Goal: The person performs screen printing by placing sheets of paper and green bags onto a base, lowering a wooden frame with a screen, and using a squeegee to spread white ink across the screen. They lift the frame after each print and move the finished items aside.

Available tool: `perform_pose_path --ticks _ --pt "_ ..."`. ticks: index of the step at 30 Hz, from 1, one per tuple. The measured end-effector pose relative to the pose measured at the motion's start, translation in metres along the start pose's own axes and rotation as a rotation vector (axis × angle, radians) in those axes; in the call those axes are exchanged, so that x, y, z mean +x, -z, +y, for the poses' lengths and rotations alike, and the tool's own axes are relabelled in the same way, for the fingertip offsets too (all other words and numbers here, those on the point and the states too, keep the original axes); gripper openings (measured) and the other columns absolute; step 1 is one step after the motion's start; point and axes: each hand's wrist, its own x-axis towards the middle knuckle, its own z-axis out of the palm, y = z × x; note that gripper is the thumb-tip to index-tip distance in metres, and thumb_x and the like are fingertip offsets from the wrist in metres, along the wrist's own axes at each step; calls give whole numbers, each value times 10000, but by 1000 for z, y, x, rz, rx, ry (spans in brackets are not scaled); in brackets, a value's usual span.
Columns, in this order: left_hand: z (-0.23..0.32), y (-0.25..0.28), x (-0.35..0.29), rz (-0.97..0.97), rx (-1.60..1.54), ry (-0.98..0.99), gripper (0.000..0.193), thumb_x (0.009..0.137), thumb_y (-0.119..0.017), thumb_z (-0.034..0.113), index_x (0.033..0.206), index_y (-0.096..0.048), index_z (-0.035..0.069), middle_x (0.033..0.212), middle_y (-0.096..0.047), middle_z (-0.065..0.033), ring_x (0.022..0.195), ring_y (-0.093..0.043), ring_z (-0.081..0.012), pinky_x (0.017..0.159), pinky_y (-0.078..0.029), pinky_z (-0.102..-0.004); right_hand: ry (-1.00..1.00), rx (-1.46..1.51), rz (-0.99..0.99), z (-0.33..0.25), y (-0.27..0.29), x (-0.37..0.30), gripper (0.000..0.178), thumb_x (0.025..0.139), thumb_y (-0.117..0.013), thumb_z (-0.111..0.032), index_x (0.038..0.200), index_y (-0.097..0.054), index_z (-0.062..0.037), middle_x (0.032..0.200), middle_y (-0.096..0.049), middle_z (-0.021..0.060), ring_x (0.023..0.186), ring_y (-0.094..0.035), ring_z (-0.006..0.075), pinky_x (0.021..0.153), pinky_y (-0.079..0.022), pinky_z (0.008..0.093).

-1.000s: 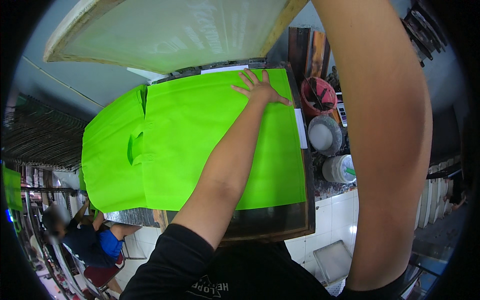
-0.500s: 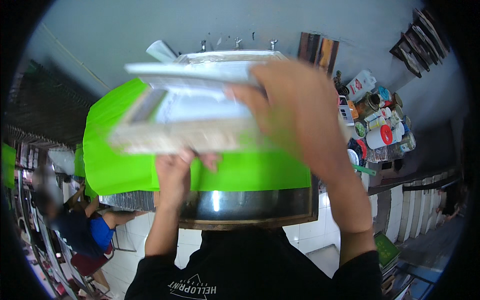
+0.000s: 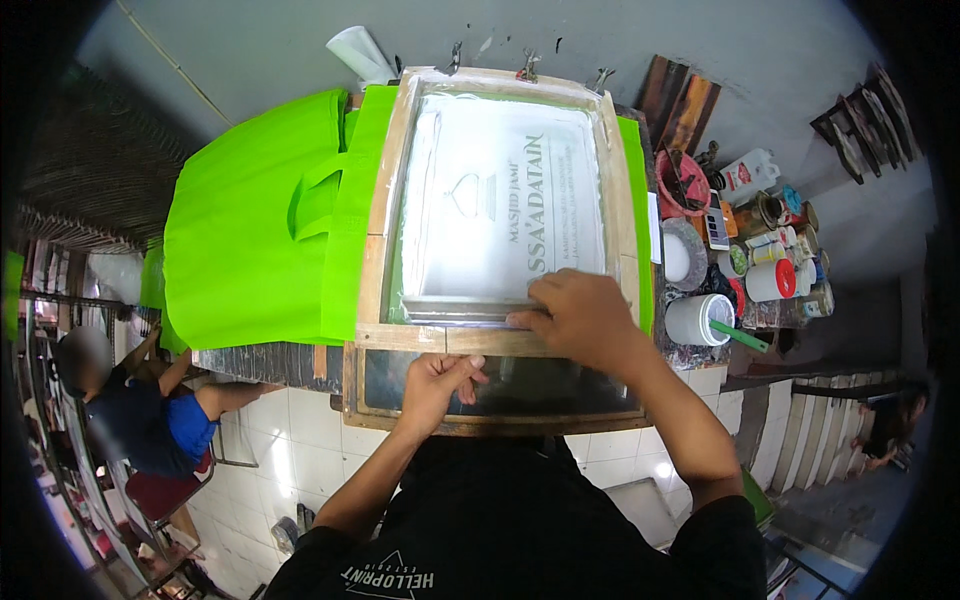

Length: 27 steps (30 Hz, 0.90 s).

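Observation:
A wooden-framed printing screen [image 3: 377, 265] lies over green fabric, its pale mesh showing a printed design. Along the near inside edge of the screen rests a squeegee [image 3: 455, 310], a long pale bar. My right hand [image 3: 590, 318] grips its right end, fingers curled over it. Just at the front edge of the frame is my left hand [image 3: 437, 390], loosely curled, thumb out and fingers a little apart, with nothing visible in it. Green fabric bags [image 3: 250, 230] with handles lie to the left, and more green cloth shows beneath the screen.
At the right stand a white tub [image 3: 690, 320] with a green-handled tool, a pink basin [image 3: 683, 180], and several jars and bottles [image 3: 770, 280]. Metal clamps [image 3: 527, 68] line the far edge. A seated person [image 3: 150, 430] is at the left; another person [image 3: 893, 430] is at the far right.
The screen, tilted up before, now lies down flat. My right hand has lowered the squeegee to the near side of the mesh. My left hand has come off the frame's underside.

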Motion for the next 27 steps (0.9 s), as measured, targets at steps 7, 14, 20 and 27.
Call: perform_pose_path --ticks 7,14,20,27 --pt "1 -2 -2 16 -3 29 279 974 -699 182 790 -699 -28 642 -659 -71 513 -575 -96 500 -433 -240 125 -216 162 5 -24 1 265 859 -746 -285 779 -590 -87 731 -590 70 693 -617 269 600 -496 399" --pt "9 -1 -7 38 10 106 208 954 -694 142 855 -710 -40 691 -688 -92 524 -581 -103 523 -453 -254 163 -214 220 109 -25 115 324 884 -721 -360 810 -644 -54 792 -657 101 773 -652 312 673 -519 439" --pt "20 11 -2 -88 -276 254 260 1003 -597 147 1144 -662 -62 1025 -739 -217 730 -717 -213 674 -577 -294 -140 -104 -34 171 22 217 485 850 -733 -478 1045 -725 -34 915 -715 186 902 -677 383 816 -514 480" --pt "84 16 17 -358 -58 314 326 1013 -598 132 1291 -603 -38 1235 -684 -216 1013 -726 -255 892 -590 -350 -283 -165 -60 194 31 250 624 783 -775 -580 1068 -747 -25 883 -734 188 855 -704 372 787 -535 465"
